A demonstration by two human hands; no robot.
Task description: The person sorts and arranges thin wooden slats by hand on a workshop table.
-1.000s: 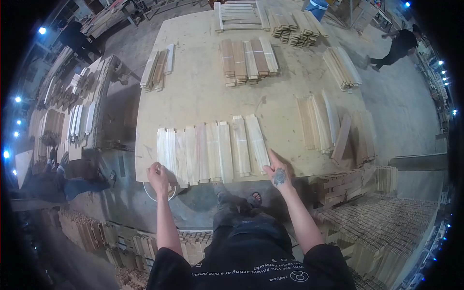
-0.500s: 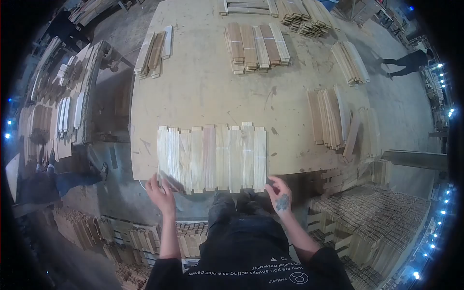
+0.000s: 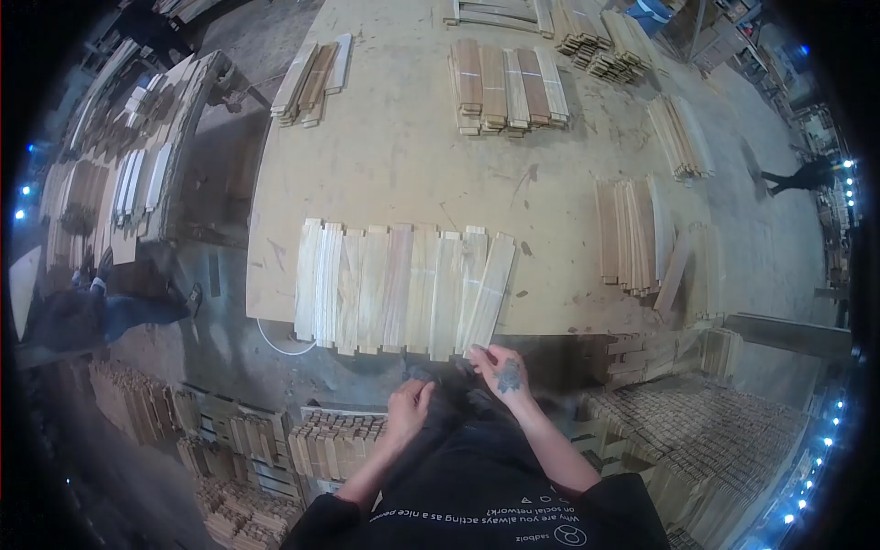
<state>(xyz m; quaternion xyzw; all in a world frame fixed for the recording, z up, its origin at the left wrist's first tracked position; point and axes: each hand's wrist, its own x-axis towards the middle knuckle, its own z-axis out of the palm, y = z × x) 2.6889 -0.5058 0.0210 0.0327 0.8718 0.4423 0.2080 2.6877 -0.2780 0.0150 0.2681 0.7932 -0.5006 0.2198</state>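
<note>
A row of pale wooden strips (image 3: pixel 374 289) lies side by side at the near edge of the large table (image 3: pixel 367 156). My right hand (image 3: pixel 500 368) pinches the near end of the rightmost strip (image 3: pixel 492 289), which is tilted, its far end leaning right. Off the table edge, in front of my body, my left hand (image 3: pixel 410 404) has its fingers curled together and touches none of the strips; whether it holds anything small is hidden.
Bundled strips (image 3: pixel 509 87) lie on the table's far part, with more stacks (image 3: pixel 632 234) on its right. Stacked wood (image 3: pixel 715 422) stands below right. A person (image 3: pixel 87 316) is at the left, another (image 3: pixel 802 174) far right.
My left hand has left the row's left end and moved right, toward my body. My right hand has closed on the rightmost strip, which has turned from straight to slanted. The view has shifted slightly.
</note>
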